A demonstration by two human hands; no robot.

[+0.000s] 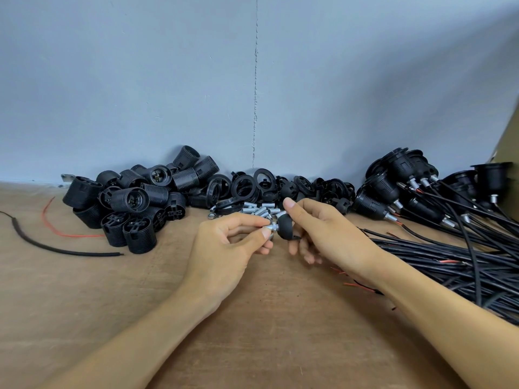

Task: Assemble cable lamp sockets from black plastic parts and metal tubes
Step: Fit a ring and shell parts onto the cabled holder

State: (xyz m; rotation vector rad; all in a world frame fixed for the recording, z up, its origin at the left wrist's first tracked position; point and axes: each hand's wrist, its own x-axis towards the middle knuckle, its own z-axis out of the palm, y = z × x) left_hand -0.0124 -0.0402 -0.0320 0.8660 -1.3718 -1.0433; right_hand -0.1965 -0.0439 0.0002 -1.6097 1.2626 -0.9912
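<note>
A metal tube (270,227) is pinched in the left hand (224,248) and pressed against a black cap (286,228) gripped by the right hand (323,234), above the wooden table (266,332)

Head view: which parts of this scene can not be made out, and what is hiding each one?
All in the head view:
1. Joint of metal tube and black cap: partly covered by fingers of the left hand; seating cannot be told.
2. Cap's underside: hidden by the right hand.
3. Loose tubes: partly behind both hands, no count possible.
4. Cable bundle: cut off by the right edge.
</note>
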